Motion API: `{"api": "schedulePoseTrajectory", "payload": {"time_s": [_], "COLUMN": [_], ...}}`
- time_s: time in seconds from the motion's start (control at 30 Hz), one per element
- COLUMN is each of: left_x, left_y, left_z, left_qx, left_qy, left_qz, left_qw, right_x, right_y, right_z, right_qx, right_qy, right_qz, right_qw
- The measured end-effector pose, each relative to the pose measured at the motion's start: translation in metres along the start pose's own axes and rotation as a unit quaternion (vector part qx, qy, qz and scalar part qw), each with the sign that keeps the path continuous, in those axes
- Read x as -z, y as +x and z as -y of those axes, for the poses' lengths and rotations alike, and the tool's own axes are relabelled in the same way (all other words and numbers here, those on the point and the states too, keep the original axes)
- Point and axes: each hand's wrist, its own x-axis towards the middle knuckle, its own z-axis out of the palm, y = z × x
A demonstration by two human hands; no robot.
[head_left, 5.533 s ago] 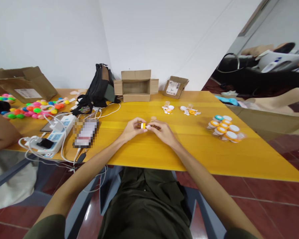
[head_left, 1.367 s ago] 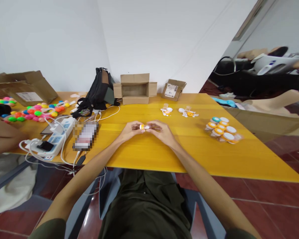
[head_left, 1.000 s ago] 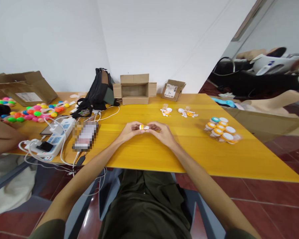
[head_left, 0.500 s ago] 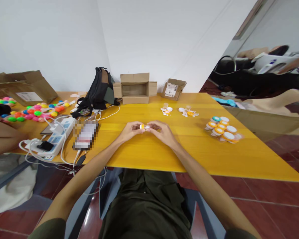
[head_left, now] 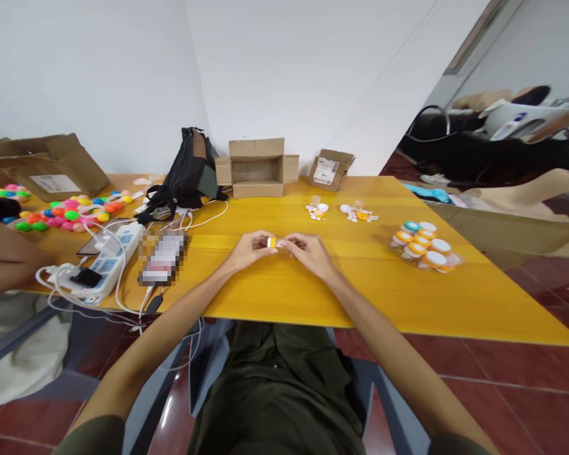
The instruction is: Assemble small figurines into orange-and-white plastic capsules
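Between my hands, above the wooden table (head_left: 265, 291), is a small jar (head_left: 272, 242) with a white and orange lid. My left hand (head_left: 251, 248) pinches the lid end between thumb and fingers. My right hand (head_left: 303, 249) is closed around the other, clear end and covers most of it. Farther back lie two groups of small white pieces with lids and clear cups, a left group (head_left: 317, 211) and a right group (head_left: 358, 213). Several similar jars with orange, white and teal lids form a cluster (head_left: 424, 245) to the right.
An open cardboard box (head_left: 258, 189), a smaller box (head_left: 329, 174) and a black backpack (head_left: 189, 167) stand along the wall. On the left are a power strip (head_left: 109, 265) with cables, a phone (head_left: 164, 259) and colourful plastic balls (head_left: 71, 215). Another person's arm (head_left: 9, 253) rests there.
My right fingers have shifted over the jar's clear end, so less of it shows. The lid has turned slightly in my hands.
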Motion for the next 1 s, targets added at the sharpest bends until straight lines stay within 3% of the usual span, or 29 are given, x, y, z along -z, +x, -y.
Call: {"api": "schedulePoseTrajectory", "payload": {"time_s": [0.23,0.5,0.83,1.0], "left_x": [-0.0002,0.0009,0.0006,0.0021], "left_y": [-0.0002,0.0021,0.0005,0.0006], "left_z": [-0.0004,-0.0004,0.0019,-0.0024], "left_qx": [-0.006,0.004,-0.006,0.007], "left_qy": [0.004,-0.019,-0.005,-0.017], "left_qz": [0.004,0.002,-0.004,0.018], "left_qw": [1.0,1.0,1.0,1.0], "right_x": [0.0034,0.0,0.0024,0.0011], "right_y": [0.0003,0.0013,-0.0008,-0.001], "right_z": [-0.0022,-0.0021,-0.0007,-0.0014], "right_qx": [-0.004,0.002,0.009,0.049], "right_qy": [-0.062,0.037,-0.064,-0.057], "right_qz": [0.016,0.038,0.042,0.028], "right_qw": [0.998,0.999,0.997,0.997]}}
